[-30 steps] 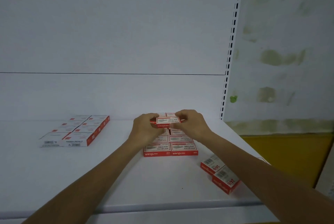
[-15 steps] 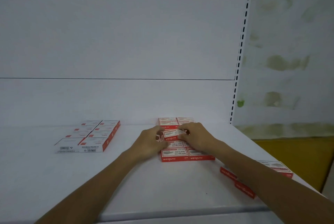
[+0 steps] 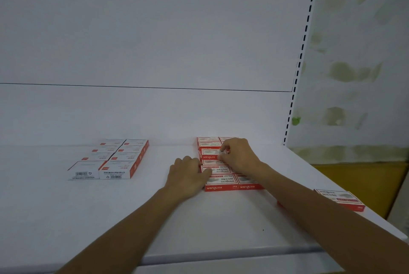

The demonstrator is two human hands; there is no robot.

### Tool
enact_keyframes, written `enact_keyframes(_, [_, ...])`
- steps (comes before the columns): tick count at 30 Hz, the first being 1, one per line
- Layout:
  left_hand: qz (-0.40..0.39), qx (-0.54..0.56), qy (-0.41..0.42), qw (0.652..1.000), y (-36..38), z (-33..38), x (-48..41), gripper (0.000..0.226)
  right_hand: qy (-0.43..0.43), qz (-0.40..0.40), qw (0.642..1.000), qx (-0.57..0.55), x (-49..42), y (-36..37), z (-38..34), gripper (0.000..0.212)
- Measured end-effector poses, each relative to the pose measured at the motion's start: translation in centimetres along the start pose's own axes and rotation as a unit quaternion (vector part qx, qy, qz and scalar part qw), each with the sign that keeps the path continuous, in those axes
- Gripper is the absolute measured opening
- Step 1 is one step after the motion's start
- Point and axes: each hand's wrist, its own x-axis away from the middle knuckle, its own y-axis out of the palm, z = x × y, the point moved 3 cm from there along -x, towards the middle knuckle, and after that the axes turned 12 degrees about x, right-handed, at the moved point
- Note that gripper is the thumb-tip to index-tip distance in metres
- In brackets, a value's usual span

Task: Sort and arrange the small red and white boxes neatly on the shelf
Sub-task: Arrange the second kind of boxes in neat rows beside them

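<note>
White metal shelf (image 3: 110,218), seen from above by the person working at it, with both bare forearms reaching in from 6 o'clock. Nearest, at 4 o'clock by the right edge, lie loose boxes (image 3: 340,199), red and white; the right forearm partly hides them.

Further in, at 12 o'clock, the left hand (image 3: 188,176) rests against the left side of a red block (image 3: 221,183) of small boxes laid flat in two columns, thumb on a box top, fingers bent against the side, steadying and not gripping. Just beyond, the right hand (image 3: 238,156) pinches the right end of a top box (image 3: 213,153), which sits slightly askew on the block.

At 10 o'clock, well apart, a white-faced group (image 3: 115,158) of boxes lies in two tidy columns. Behind everything stand a white back panel (image 3: 155,41) and, at 2 o'clock, a slotted upright (image 3: 298,70).

These look like light, stiff card boxes that slide easily on the smooth shelf and on each other. Holding one by its short ends, or nudging its long side with flat fingers, should square it up; a hard squeeze could dent the card.
</note>
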Motion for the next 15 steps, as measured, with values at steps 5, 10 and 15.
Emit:
enact_keyframes(5, [0.007,-0.001,0.009,1.0,-0.1,0.1,0.1,0.043,0.012,0.014,1.0,-0.012,-0.7,0.6,0.1,0.019])
enact_keyframes(10, [0.007,-0.001,0.014,1.0,-0.1,0.1,0.2,0.041,0.006,0.015,1.0,0.004,-1.0,0.9,0.0,0.017])
enact_keyframes(15, [0.008,0.01,-0.002,1.0,-0.1,0.2,0.2,0.043,0.01,0.008,1.0,0.023,-1.1,0.8,0.2,0.024])
